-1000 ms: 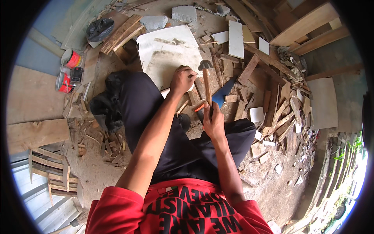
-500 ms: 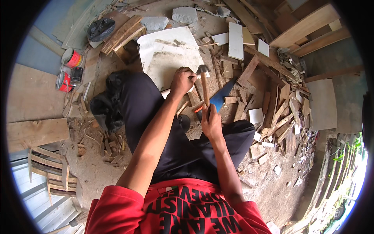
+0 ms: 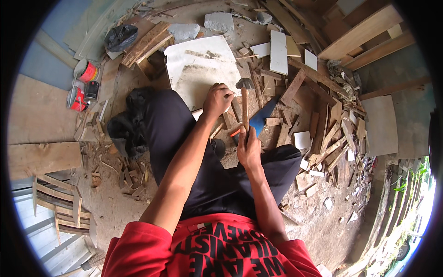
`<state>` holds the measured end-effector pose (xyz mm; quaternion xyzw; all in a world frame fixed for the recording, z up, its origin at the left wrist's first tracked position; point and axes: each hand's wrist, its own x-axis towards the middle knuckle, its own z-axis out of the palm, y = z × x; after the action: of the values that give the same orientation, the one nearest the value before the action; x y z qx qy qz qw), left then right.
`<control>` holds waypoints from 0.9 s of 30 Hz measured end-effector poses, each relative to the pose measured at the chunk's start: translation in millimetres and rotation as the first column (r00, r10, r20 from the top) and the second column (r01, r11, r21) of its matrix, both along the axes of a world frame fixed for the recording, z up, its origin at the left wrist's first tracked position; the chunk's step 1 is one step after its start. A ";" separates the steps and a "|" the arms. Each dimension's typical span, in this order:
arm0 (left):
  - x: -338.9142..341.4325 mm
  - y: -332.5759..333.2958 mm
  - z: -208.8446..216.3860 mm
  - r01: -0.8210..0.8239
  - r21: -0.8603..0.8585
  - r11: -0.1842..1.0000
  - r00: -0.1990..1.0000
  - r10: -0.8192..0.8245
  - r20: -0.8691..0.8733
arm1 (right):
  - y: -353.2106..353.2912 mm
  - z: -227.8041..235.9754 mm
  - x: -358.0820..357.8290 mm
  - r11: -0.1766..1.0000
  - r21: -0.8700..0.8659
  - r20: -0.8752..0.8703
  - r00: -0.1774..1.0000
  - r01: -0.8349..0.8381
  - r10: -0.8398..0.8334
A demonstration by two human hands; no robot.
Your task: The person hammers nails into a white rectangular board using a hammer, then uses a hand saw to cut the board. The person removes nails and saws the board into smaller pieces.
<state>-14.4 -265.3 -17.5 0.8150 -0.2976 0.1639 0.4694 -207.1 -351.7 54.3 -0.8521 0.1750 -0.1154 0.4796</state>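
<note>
In my right hand (image 3: 249, 149) is a hammer (image 3: 245, 104), gripped by its wooden handle with the dark metal head pointing away from me. The hammer's head stands just right of my left hand (image 3: 218, 100), apart from it. My left hand is closed in a pinch at the near right part of a stained white board (image 3: 201, 62). What its fingertips hold is too small to make out. A handsaw with a blue blade (image 3: 264, 115) and an orange-edged handle lies under and right of the hammer, partly hidden by my right hand.
Wood scraps (image 3: 318, 124) lie heaped on the right, with white tile-like pieces (image 3: 278, 53) among them. Paint cans (image 3: 86, 71) stand at the left, near a black plastic bag (image 3: 121, 38). Stacked planks (image 3: 146, 44) and grey blocks (image 3: 218, 22) lie at the far side.
The hammer's head has shifted slightly right, away from the fingertips of my left hand, and now shows more side-on. My left hand has moved very little.
</note>
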 end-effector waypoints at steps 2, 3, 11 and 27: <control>1.6 -0.8 -0.3 -0.023 -0.010 1.000 1.000 0.023 0.019 | -1.2 -9.7 1.3 0.997 -0.071 -0.002 1.000 -0.031 0.031; 1.4 -1.7 -0.2 -0.022 -0.010 1.000 1.000 0.022 0.012 | -2.6 -12.3 2.0 0.993 -0.109 -0.002 0.999 -0.046 0.046; 1.2 -3.4 -2.9 -0.042 0.005 0.999 0.999 0.042 -0.011 | -6.0 -13.5 0.0 0.995 -0.091 -0.031 0.999 -0.047 0.044; -17.2 7.1 -1.0 -0.081 0.138 0.987 0.978 0.052 0.200 | -10.5 -5.8 2.9 0.988 -0.143 -0.005 0.998 -0.065 0.065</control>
<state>-31.6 -258.2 -18.5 0.8365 -0.3259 0.2369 0.3715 -204.2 -362.3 48.4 -0.8895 0.1384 -0.1119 0.4208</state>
